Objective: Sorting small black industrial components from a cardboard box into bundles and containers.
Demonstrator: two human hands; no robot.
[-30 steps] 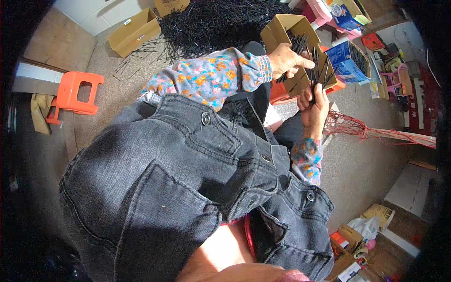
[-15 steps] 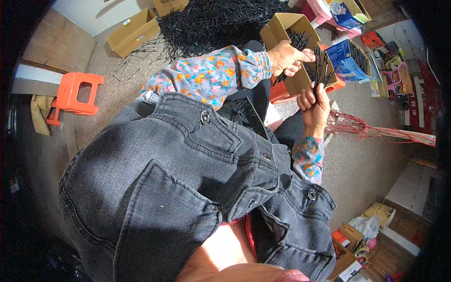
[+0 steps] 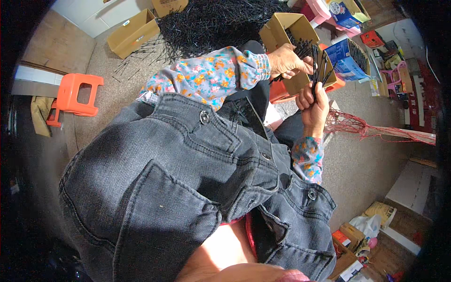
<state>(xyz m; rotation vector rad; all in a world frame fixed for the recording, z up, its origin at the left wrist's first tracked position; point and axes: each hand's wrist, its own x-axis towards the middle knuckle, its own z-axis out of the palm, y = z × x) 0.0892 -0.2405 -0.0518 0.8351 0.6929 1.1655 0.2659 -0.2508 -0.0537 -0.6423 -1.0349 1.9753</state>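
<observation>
**Clutched in both hands: black sticks [image 3: 314, 80] are held at the edge of a cardboard box [image 3: 273, 35]**

A fan of the sticks is grasped by its lower ends in the right hand [image 3: 314, 107], the fingers curled tight and the upper ends splayed. A second bunch [image 3: 303, 48] is clasped in the left hand [image 3: 284, 62], whose fingertips are brought close to the fan; whether contact is made cannot be told. Both bunches are seen at the near side of the cardboard box, with orange plastic [image 3: 280, 92] showing beneath it. A blue box [image 3: 345, 57], filled with more dark sticks, is set just to the right. Beyond the arms, a broad heap [image 3: 221, 21] of black sticks is spread across the floor, with loose pieces scattered near an open carton [image 3: 134, 35]. Floral sleeves [image 3: 202, 73] are worn with a dark denim garment [image 3: 183, 183]. An orange stool [image 3: 69, 91] is placed at far left; red strings [image 3: 347, 123] are gathered at right.
</observation>
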